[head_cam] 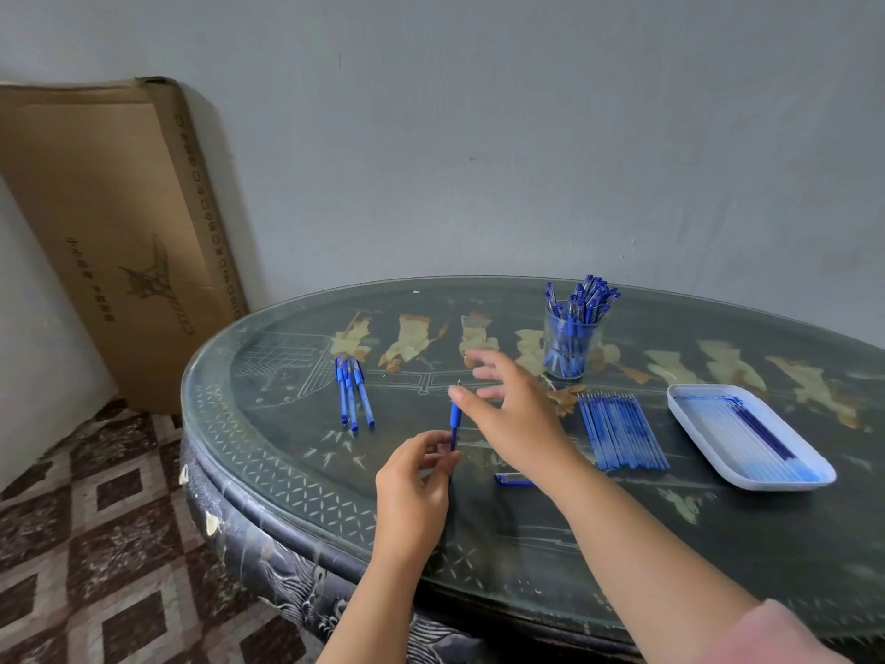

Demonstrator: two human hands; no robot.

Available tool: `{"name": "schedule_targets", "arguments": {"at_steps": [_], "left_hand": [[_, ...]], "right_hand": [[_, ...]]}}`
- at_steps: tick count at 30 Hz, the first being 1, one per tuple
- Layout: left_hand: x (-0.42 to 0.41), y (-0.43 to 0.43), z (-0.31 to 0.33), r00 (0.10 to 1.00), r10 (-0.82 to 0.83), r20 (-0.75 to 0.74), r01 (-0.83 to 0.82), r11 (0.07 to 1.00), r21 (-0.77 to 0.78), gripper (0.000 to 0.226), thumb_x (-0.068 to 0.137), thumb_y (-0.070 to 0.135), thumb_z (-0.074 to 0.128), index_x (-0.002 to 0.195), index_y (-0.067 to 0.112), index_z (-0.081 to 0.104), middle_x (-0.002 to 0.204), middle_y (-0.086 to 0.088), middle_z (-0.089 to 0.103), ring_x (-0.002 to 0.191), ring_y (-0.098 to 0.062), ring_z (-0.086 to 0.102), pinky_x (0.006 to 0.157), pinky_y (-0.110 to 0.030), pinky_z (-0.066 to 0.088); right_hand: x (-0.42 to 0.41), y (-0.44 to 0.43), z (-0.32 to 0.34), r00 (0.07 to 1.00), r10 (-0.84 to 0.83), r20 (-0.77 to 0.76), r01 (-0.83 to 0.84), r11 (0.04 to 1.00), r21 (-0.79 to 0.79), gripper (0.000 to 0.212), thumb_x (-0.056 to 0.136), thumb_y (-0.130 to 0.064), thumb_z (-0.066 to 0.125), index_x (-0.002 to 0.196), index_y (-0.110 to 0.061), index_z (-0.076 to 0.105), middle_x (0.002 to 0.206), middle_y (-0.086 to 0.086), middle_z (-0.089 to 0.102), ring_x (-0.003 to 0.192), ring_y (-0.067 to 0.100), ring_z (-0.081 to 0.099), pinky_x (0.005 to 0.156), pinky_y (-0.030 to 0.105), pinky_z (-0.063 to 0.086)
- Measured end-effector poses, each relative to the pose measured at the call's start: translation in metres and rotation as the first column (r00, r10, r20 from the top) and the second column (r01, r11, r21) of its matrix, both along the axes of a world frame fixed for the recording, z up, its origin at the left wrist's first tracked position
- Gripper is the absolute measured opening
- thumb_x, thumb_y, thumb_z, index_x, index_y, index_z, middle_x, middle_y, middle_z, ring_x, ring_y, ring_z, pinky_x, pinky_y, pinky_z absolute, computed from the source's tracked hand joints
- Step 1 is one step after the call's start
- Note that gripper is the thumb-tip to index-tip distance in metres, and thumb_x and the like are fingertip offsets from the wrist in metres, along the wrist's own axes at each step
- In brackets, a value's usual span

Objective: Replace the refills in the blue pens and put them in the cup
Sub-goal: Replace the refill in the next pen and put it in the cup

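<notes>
Pink sleeve [785, 635] is cropped; blurred right hand [510, 409] half hides a cap [511, 480].

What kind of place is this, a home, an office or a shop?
Probably a room in a home, though I cannot be sure: an ornate dark table with painted figures stands by a plain wall, on patterned floor tiles, with a flat cardboard box leaning in the corner.
</notes>
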State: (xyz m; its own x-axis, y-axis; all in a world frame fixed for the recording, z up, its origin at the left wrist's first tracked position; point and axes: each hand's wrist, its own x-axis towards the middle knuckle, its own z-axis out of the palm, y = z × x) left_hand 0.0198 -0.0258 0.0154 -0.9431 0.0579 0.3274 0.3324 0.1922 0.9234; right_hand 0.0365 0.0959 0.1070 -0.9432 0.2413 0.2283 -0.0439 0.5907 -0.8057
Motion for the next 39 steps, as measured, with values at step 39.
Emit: {"name": "schedule_targets", "arguments": {"at_steps": [39], "left_hand": [[-0.002, 0.000, -0.001, 0.999, -0.009, 0.039, 0.009, 1.000, -0.009, 0.020, 0.088, 0.002, 0.066, 0.100, 0.018, 0.069, 0.092, 0.005, 0.069, 0.080, -0.002, 0.064, 0.073, -0.010, 0.049]], "right_hand": [[0.018, 0.049, -0.045, 0.936, 0.005, 0.351, -0.132, 0.932, 0.339, 0.013, 0.088, -0.015, 0.069, 0.097, -0.024, 0.066, 0.097, -0.007, 0.054, 0.080, 0.004, 0.055, 0.072, 0.015, 0.044]]}}
